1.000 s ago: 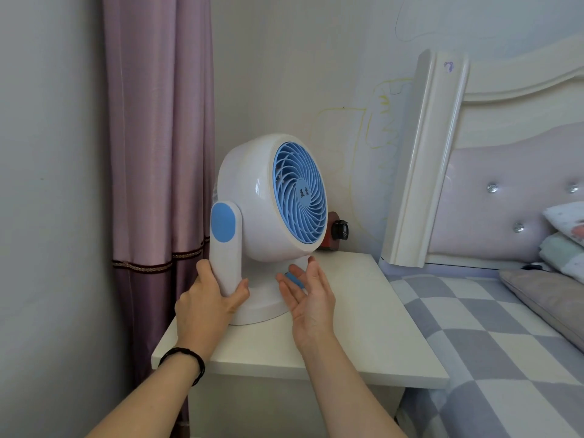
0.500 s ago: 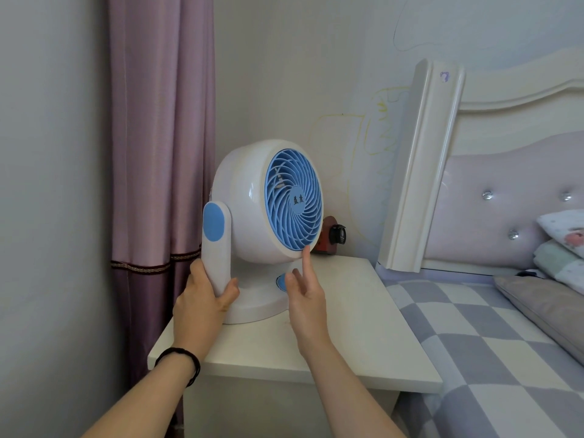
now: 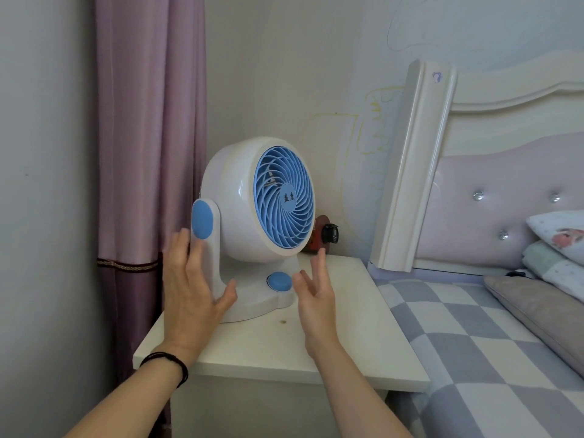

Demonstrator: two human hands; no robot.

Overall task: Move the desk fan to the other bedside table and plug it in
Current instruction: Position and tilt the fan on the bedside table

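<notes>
On the white bedside table (image 3: 331, 336) at frame centre, both the left hand (image 3: 189, 286) and right hand (image 3: 316, 292) have let go, now spread empty beside the desk fan (image 3: 256, 229), so it looks set down.

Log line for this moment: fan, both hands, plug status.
fan: upright on bedside table | left hand: open beside stand | right hand: open near base | plug: not visible

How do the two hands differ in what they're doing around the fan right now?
The left hand spreads flat, fingers upward, beside the desk fan's side arm; the right hand is loosely curled, one finger raised, near the blue knob. The left wrist wears a black band; the right wrist is bare. Both are open, gripping nothing, flanking the fan on the bedside table.
</notes>
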